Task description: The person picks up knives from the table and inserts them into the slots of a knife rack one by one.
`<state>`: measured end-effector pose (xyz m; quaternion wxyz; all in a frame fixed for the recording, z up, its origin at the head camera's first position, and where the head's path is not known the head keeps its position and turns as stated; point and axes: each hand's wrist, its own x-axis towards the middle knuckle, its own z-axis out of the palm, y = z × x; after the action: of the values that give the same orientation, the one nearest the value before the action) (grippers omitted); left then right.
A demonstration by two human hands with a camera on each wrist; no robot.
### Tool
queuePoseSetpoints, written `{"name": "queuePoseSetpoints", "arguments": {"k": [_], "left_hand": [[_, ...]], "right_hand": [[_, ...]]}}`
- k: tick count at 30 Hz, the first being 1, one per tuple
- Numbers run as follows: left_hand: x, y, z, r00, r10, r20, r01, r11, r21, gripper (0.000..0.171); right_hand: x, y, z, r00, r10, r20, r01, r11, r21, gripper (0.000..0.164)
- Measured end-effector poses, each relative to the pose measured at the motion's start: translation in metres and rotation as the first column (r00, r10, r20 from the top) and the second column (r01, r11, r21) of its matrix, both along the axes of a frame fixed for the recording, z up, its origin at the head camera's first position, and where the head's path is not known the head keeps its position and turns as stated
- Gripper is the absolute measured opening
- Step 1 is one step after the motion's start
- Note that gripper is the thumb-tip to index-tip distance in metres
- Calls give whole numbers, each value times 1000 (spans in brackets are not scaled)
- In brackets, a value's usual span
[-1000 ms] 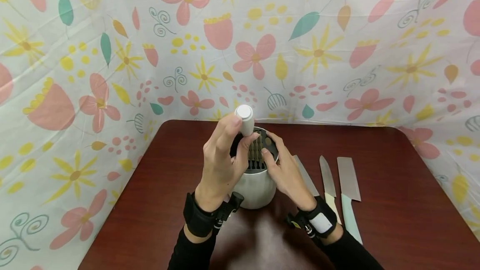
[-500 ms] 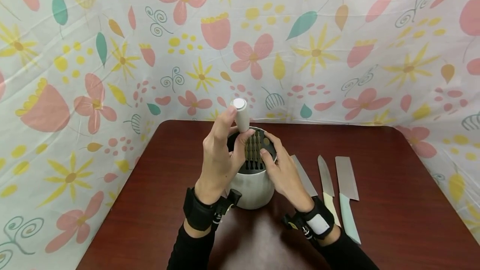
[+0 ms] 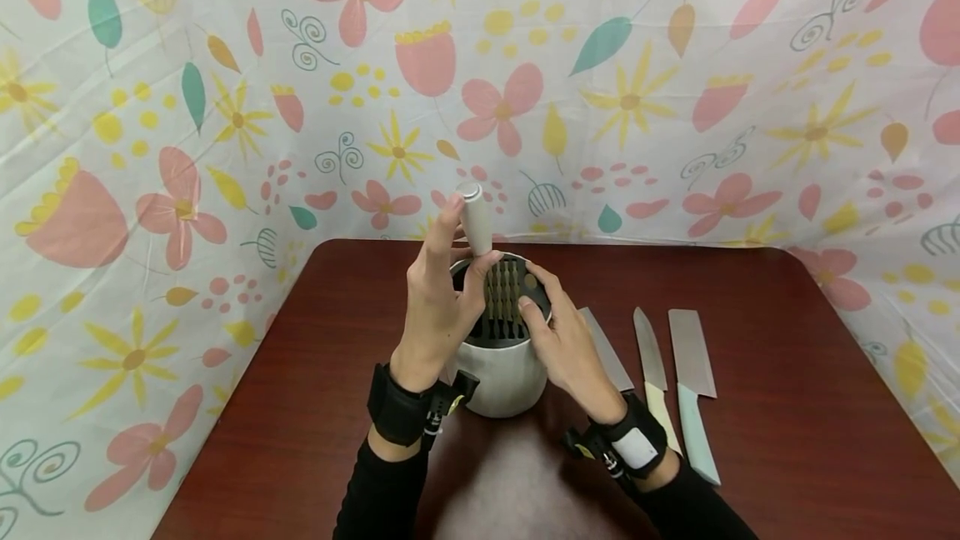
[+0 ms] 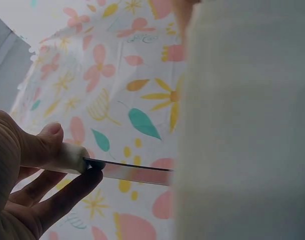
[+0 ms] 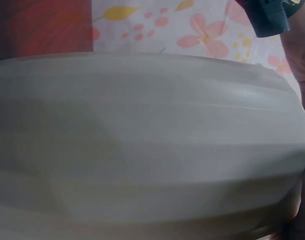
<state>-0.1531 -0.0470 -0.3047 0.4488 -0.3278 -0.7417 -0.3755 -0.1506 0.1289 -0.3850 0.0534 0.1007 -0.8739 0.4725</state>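
In the head view, a round white knife holder (image 3: 501,382) with a dark slotted top (image 3: 504,307) stands on the table. My left hand (image 3: 431,311) pinches the white handle of a knife (image 3: 477,227) above the slots, with thumb and fingers around it. The left wrist view shows a stretch of bare blade (image 4: 135,173) between the handle and the holder; the rest of it is hidden. My right hand (image 3: 566,344) grips the holder's right rim, its thumb over the dark top. The holder's ribbed wall (image 5: 142,135) fills most of the right wrist view.
Right of the holder lie a cleaver (image 3: 692,352) with a pale green handle and a narrower knife (image 3: 651,348) with a cream handle. Another blade (image 3: 604,352) is partly hidden by my right arm. A flowered cloth (image 3: 375,90) hangs behind the brown table (image 3: 300,407).
The knife's handle has risen slightly and shifted left relative to the holder, with my left hand still around it. My right hand keeps its grip on the rim.
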Motion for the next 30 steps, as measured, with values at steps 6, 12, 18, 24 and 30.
{"name": "queuePoseSetpoints", "arguments": {"k": [6,12,18,24,30], "left_hand": [[-6,0,-3,999,-5,37,5,1000,-2,98],[-10,-1,-8,998,-11,69,11,1000,-1,97],[-15,-2,-13,996,-14,88,14,1000,-5,99],[-19,-1,-17,992,-34,121,34,999,-1,98],[-20,0,-22,987,-50,152,50,999,6,99]], "right_hand": [[-1,0,-1,1000,-6,1,6,1000,1,52],[0,-1,0,1000,-11,8,11,1000,21,52],[0,-1,1,1000,-11,13,11,1000,14,52],[-1,-1,0,1000,-4,23,4,1000,-13,53],[0,0,-1,1000,-8,20,8,1000,-10,52]]}}
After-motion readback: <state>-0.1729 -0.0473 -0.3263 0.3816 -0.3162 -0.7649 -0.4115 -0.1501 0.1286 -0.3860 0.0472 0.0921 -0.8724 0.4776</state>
